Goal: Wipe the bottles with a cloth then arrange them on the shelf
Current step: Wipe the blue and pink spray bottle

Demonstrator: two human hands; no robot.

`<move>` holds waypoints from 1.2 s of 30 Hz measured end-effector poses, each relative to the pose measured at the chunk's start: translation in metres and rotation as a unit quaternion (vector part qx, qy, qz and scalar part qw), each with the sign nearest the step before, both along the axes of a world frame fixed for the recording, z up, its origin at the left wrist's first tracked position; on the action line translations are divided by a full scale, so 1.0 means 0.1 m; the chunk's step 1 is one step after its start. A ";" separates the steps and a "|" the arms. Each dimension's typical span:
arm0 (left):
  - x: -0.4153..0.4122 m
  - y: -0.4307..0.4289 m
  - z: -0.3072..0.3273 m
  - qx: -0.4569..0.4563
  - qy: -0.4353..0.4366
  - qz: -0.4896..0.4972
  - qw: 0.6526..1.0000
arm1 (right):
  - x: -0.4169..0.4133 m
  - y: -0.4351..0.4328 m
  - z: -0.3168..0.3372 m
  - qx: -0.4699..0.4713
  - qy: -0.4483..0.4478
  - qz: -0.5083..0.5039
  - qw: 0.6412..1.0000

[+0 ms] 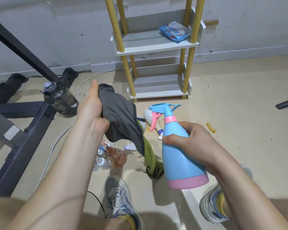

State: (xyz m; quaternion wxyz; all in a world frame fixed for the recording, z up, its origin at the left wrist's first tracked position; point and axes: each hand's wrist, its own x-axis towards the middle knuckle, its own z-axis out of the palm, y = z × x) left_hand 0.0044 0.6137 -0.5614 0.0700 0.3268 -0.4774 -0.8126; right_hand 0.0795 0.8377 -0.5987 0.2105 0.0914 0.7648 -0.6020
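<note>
My right hand [188,143] grips a blue spray bottle [179,160] with a pink base and collar, held upright above the floor. My left hand [91,110] holds a dark grey and green cloth [121,122] that hangs down just left of that bottle. Below the cloth, several small bottles [105,156] lie and stand on the floor, one of them amber. Another white bottle [149,116] lies behind the spray bottle. The white shelf with yellow posts [155,48] stands against the wall ahead, its lower tier [156,90] bare.
A blue wipes pack [174,31] lies on the shelf's middle tier. A large dark water jug [60,98] stands at left beside a black metal frame [23,117]. A white cable [56,143] runs over the floor. My shoes [120,201] are below.
</note>
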 end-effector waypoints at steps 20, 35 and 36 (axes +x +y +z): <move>0.52 0.87 -0.43 -0.490 0.160 -0.199 0.833 | 0.06 -0.29 0.01 0.212 0.158 0.065 0.962; 0.59 0.82 -0.50 -0.147 0.047 -0.191 0.969 | 0.09 -0.32 -0.14 0.230 0.220 0.083 0.944; 0.57 0.79 -0.50 -0.162 0.041 -0.214 0.962 | 0.10 -0.30 -0.14 0.211 0.218 0.092 0.948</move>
